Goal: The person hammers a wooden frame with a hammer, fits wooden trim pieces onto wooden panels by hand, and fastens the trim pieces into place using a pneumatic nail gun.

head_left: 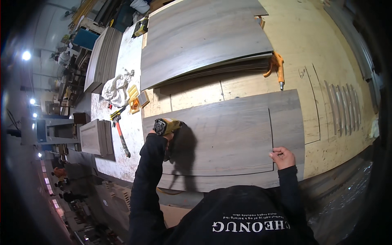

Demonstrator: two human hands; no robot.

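Note:
A large grey wood-grain panel (pixel 220 139) with dark groove lines near its right and front edges lies flat before me. My left hand (pixel 169 136) is wrapped round a yellow-and-black power tool (pixel 166 126) above the panel's left part, which casts a shadow there; most of the fingers are hidden. At the right groove, my right hand (pixel 283 158) rests on the panel with thumb and fingers pinched together. Whether something small is between those fingertips cannot be made out.
Behind the panel sits a stack of grey boards (pixel 204 38). Beside it is an orange pistol-shaped tool (pixel 278 67) with a metal tip. Leftward lie a white cloth (pixel 117 89), a yellow box (pixel 134 100), a hammer (pixel 121 136) and stacked panels (pixel 96 137).

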